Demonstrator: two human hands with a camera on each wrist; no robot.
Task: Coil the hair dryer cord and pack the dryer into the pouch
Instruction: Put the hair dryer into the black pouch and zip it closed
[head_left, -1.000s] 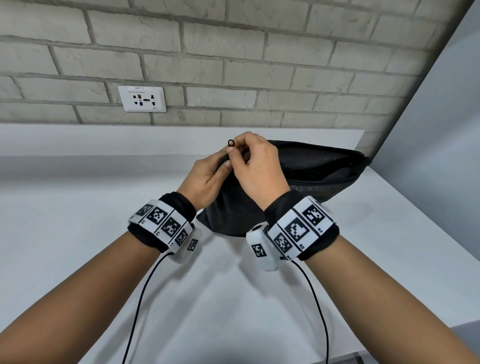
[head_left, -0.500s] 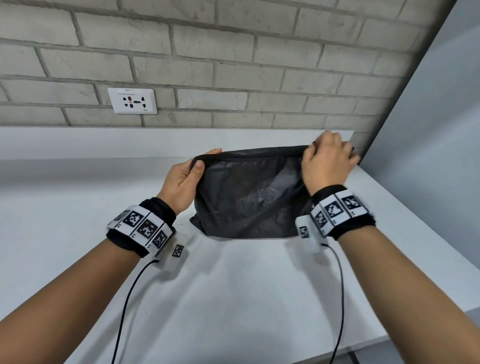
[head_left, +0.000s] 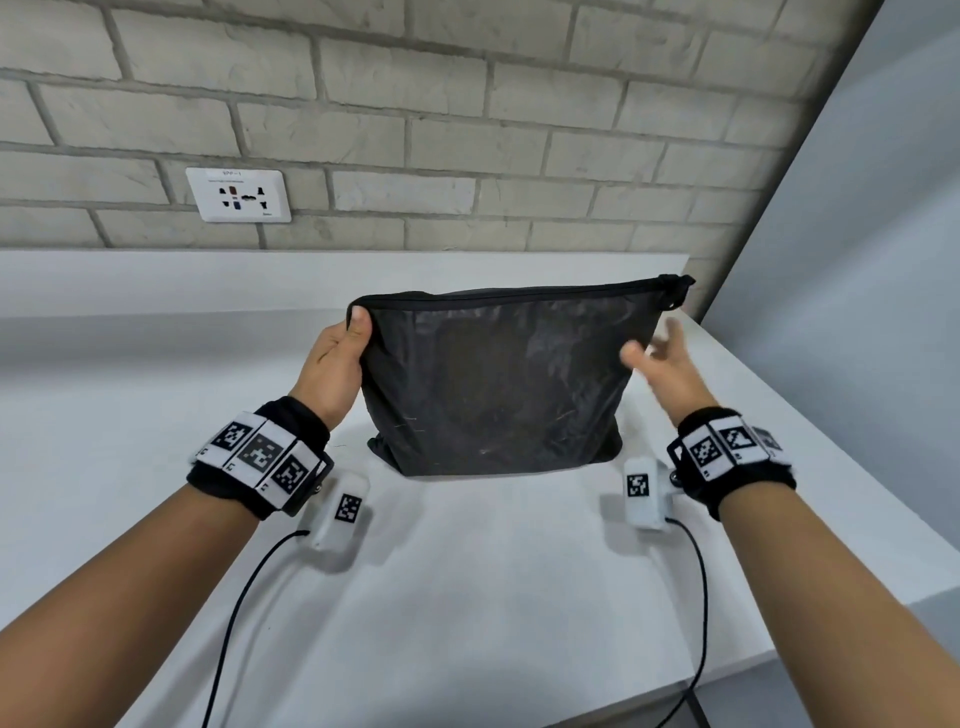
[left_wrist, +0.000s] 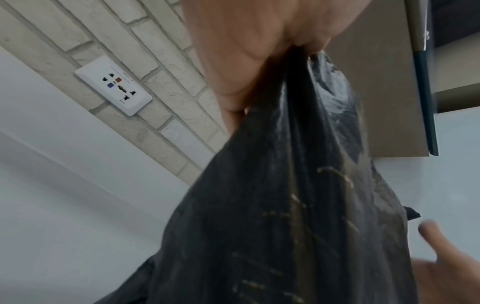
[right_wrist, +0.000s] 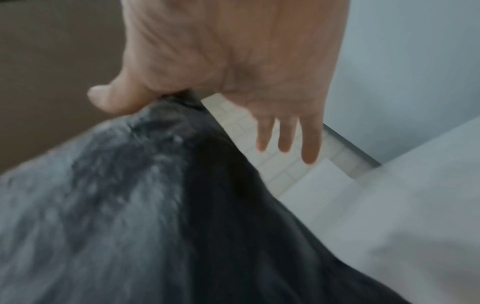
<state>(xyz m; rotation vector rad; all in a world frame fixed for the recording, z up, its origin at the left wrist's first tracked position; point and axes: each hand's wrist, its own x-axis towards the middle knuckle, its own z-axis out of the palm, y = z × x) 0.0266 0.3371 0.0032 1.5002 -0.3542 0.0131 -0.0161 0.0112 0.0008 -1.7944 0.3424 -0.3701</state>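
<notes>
The black pouch (head_left: 493, 379) stands upright on the white counter (head_left: 467, 597), and its top zipper looks closed. The zipper pull (head_left: 675, 286) sits at the top right corner. My left hand (head_left: 353, 332) grips the pouch's top left corner, thumb on the front; the left wrist view shows the same hand (left_wrist: 259, 51) pinching the fabric (left_wrist: 298, 205). My right hand (head_left: 654, 345) is blurred, fingers spread, just off the pouch's right edge. In the right wrist view this hand (right_wrist: 246, 72) is open above the pouch (right_wrist: 130, 205). A dark shape shows faintly through the fabric; no dryer or cord is in plain sight.
A white wall socket (head_left: 238, 195) sits on the brick wall behind a raised ledge. A grey panel (head_left: 857, 312) closes off the right side. The counter's edge runs diagonally at the lower right. Thin black cables hang from both wrist cameras.
My right hand drew the zipper pull from the left end to the right end of the pouch, then let go and opened. The left hand kept its hold on the left corner.
</notes>
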